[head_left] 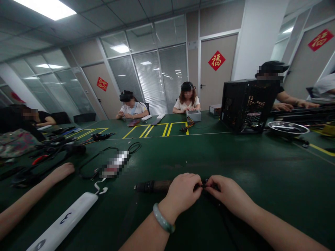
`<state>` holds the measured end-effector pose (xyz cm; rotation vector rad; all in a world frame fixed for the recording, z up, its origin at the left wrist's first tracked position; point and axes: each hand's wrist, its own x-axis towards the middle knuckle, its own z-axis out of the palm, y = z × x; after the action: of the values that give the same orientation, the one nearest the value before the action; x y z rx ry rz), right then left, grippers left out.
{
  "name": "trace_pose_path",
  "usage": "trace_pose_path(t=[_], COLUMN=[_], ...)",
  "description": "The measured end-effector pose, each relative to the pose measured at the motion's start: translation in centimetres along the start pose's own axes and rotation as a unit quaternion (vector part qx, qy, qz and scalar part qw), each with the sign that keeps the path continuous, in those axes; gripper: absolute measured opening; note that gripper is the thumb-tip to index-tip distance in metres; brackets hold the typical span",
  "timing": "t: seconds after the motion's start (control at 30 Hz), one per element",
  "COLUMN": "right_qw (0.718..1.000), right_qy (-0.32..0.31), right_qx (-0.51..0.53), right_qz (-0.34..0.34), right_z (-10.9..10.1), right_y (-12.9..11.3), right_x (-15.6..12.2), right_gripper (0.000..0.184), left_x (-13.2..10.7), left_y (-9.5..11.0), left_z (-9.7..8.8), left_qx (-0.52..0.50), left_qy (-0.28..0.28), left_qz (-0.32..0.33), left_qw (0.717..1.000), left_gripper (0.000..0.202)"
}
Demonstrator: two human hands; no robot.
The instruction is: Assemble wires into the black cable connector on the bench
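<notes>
A dark, cylindrical electric screwdriver [157, 186] lies across the green table in front of me, its narrow metal tip pointing left. My left hand [184, 190], with a jade-coloured bangle on the wrist, is closed over its rear end, thumb and fingers pinched together. Facing it, my right hand [226, 191] pinches the black cord close to where it meets the tool. The fingertips of both hands almost meet, hiding the joint between them. From under my right hand the cord trails down toward the table's near edge, dim against the dark surface.
Another person's forearm and hand [62, 172] rest on the left, beside a long white case [65, 219] and a blurred-out device. A black computer case [243, 106] and a metal bowl [288, 128] stand at the right. Several people sit around the green table [261, 164].
</notes>
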<state>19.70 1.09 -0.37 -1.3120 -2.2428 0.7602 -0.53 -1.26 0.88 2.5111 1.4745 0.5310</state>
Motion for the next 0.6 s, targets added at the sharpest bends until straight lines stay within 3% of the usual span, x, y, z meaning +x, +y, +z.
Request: trace_pose_path(t=[0.37, 0.6], right_qw=[1.000, 1.000], right_qy=[0.008, 0.021], right_qx=[0.023, -0.009], right_qz=[-0.005, -0.020], right_z=[0.13, -0.12], right_y=[-0.01, -0.38], right_x=[0.07, -0.23], right_gripper=[0.010, 0.010], left_x=[0.16, 0.02], left_y=[0.11, 0.05], left_z=[0.10, 0.13], left_qx=[0.007, -0.011], left_qy=[0.010, 0.010], left_qz=[0.000, -0.035], left_qw=[1.000, 0.999], left_gripper=[0.009, 0.019])
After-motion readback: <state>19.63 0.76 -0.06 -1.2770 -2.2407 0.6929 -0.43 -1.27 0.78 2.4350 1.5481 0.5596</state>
